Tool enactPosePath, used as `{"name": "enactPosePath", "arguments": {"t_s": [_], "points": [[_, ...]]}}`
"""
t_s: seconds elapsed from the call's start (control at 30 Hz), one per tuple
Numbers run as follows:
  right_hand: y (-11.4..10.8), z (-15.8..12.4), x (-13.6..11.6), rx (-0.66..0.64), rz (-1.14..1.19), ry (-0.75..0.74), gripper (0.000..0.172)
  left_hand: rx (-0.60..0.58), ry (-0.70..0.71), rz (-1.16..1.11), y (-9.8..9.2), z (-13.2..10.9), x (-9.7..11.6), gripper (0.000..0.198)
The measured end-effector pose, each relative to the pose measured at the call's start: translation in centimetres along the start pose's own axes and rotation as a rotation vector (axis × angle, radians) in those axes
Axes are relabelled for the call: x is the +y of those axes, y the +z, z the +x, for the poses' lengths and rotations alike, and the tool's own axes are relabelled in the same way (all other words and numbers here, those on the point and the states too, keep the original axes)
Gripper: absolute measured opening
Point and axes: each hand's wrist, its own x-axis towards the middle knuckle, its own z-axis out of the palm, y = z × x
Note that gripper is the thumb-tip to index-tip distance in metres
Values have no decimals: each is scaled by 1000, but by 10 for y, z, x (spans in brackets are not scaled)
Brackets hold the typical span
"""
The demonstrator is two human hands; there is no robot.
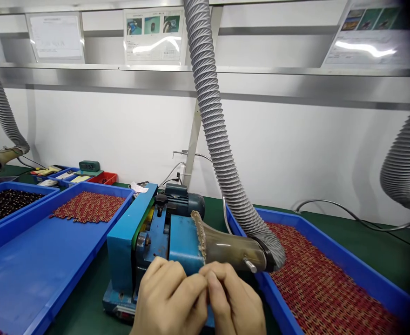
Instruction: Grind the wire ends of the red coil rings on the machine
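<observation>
My left hand point(170, 295) and my right hand point(234, 298) meet in front of a blue belt-driven machine point(187, 239), which looks like a small belt sander. Both have curled, pinching fingers whose tips touch or nearly touch each other. Whatever lies between the fingertips is hidden or too small to name. A tan, translucent suction nozzle point(232, 246) with a ragged edge is fixed at the machine's right side, just beyond my right hand. From it a grey corrugated hose point(211, 111) rises to the top of the view.
On the right, a blue tray point(285, 216) holds many small reddish ring-like parts point(330, 284). A long blue tray point(33, 260) at the left has similar parts point(89, 207) at its far end. Beyond it lie black parts point(9, 204) in another tray and a small green clock point(89, 166).
</observation>
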Motion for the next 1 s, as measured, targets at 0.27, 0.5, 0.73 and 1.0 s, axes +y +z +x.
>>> {"name": "enactPosePath", "arguments": {"t_s": [0.27, 0.5, 0.73, 1.0], "points": [[-11, 10, 0, -2, 268, -106, 16, 76, -264, -214, -2, 3, 5, 20], [-14, 17, 3, -103, 162, -299, 39, 53, -402, -428, -4, 7, 8, 21], [-8, 9, 2, -77, 123, -69, 19, 15, -76, -41, -1, 1, 3, 18], [-13, 13, 4, -144, 355, 10, 10, 42, -254, -232, -2, 3, 4, 21]]}}
